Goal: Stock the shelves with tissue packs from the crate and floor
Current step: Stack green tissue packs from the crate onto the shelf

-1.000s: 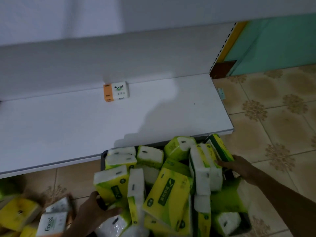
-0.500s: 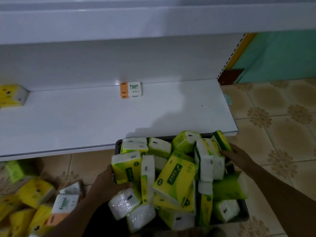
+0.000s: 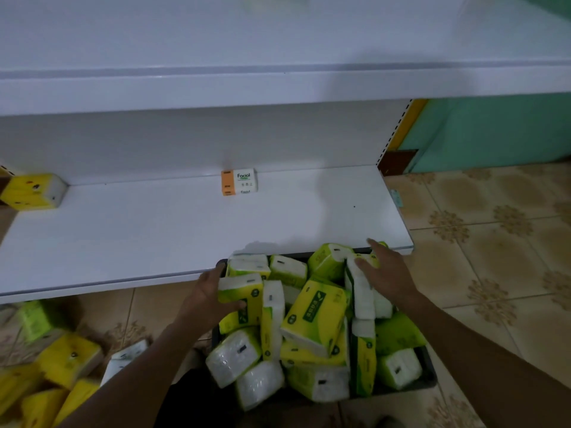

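Left grip (image 3: 210,296) clasps a green-yellow tissue pack (image 3: 242,299) at the crate's left side.
Right grip (image 3: 386,273) lies open, fingers spread on upright white packs (image 3: 361,291) at the far right of the dark crate (image 3: 430,376), which is heaped full and stands by the lower shelf (image 3: 154,236). An orange-white Facial pack (image 3: 239,181) sits at the shelf's back; yellow packs (image 3: 69,359) lie on the floor to the left.

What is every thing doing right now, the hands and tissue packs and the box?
Left hand: grips a green-and-yellow tissue pack.
Right hand: rests flat on upright white-and-green packs.
Dark plastic crate: on the floor, heaped with packs.
Orange-and-white Facial pack: stands at the white lower shelf's back.
Yellow shelf pack: tilted at the shelf's left end.
Yellow floor packs: loose in a heap.
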`<state>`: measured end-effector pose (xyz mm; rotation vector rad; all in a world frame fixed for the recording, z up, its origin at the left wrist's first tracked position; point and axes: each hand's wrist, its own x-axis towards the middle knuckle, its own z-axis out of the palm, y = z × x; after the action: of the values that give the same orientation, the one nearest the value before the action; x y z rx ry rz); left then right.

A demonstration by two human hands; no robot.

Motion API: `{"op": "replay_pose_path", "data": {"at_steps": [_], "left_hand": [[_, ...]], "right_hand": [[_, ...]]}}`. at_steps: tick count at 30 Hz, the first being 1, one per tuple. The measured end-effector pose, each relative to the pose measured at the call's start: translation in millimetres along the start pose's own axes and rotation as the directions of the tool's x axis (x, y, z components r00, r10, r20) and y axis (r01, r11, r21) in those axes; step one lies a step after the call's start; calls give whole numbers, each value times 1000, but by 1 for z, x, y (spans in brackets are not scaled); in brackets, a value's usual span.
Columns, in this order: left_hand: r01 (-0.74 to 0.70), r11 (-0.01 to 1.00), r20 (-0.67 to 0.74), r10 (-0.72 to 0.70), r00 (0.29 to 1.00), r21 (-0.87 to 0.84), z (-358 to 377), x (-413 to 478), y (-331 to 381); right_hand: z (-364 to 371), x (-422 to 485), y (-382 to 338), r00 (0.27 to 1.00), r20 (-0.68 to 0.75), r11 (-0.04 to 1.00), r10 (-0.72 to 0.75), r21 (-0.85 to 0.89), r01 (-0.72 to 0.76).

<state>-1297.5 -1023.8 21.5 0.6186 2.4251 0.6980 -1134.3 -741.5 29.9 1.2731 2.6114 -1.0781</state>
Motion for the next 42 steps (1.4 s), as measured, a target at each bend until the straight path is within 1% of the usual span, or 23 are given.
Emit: {"op": "replay_pose_path", "data": {"at_steps": [2, 4, 6, 8, 10, 12, 16, 18, 19, 21, 23, 27, 29, 31, 34, 37, 38, 40, 42], "left_hand": [[-20, 996, 21, 19, 1000, 83, 0, 7, -2], [-29, 985, 69, 17, 997, 173, 4, 15, -2], [-39, 972, 96, 17, 995, 231, 5, 20, -2], [-60, 973, 102, 38, 994, 221, -1, 21, 1], [-53, 985, 77, 41, 996, 164, -16, 16, 8], [-46, 995, 12, 45, 999, 90, -40, 6, 24], [-34, 999, -121, 34, 992, 5, -98, -11, 70], [-74, 996, -198, 63, 978, -52, -125, -17, 90], [-123, 988, -241, 97, 966, -98, -136, -17, 99], [-196, 964, -269, 143, 952, -180, -155, -13, 115], [-277, 946, -253, 231, 940, -166, -164, -4, 127], [-462, 874, -143, 444, 885, -151, -174, 3, 147], [-549, 819, -139, 532, 835, -165, -174, -8, 151], [-591, 776, -169, 566, 807, -223, -176, -23, 153], [-639, 718, -261, 584, 768, -276, -188, -42, 158], [-672, 666, -403, 546, 735, -323, -213, -53, 165], [-674, 653, -440, 522, 731, -346, -223, -55, 168], [-657, 663, -479, 474, 739, -358, -244, -55, 172], [-624, 693, -505, 417, 756, -362, -261, -48, 177]], "right_hand": [[16, -4, -27, 982, 46, 981, -181, -61, 184], [39, -5, -49, 942, 134, 936, -308, -132, 325], [61, -4, -64, 899, 237, 884, -368, -210, 417], [74, -3, -80, 871, 288, 855, -399, -227, 467], [75, -6, -97, 868, 294, 867, -400, -188, 463], [64, -15, -112, 884, 281, 894, -373, -146, 423], [17, -41, -151, 896, 268, 929, -354, -9, 369], [-5, -53, -167, 890, 276, 931, -362, 65, 359], [-14, -57, -175, 886, 267, 926, -378, 103, 364], [-28, -59, -184, 886, 206, 908, -415, 160, 388], [-40, -62, -187, 902, 111, 901, -418, 175, 396], [-56, -84, -189, 908, 2, 899, -418, 140, 414], [-60, -106, -193, 902, -57, 894, -429, 120, 432], [-66, -123, -197, 890, -108, 890, -443, 70, 451], [-83, -142, -210, 847, -185, 866, -497, -46, 498], [-105, -146, -240, 768, -308, 824, -562, -127, 553], [-111, -145, -252, 742, -352, 814, -571, -122, 568], [-122, -139, -273, 704, -458, 800, -543, -27, 599], [-128, -128, -290, 700, -505, 774, -505, 95, 626]]}}
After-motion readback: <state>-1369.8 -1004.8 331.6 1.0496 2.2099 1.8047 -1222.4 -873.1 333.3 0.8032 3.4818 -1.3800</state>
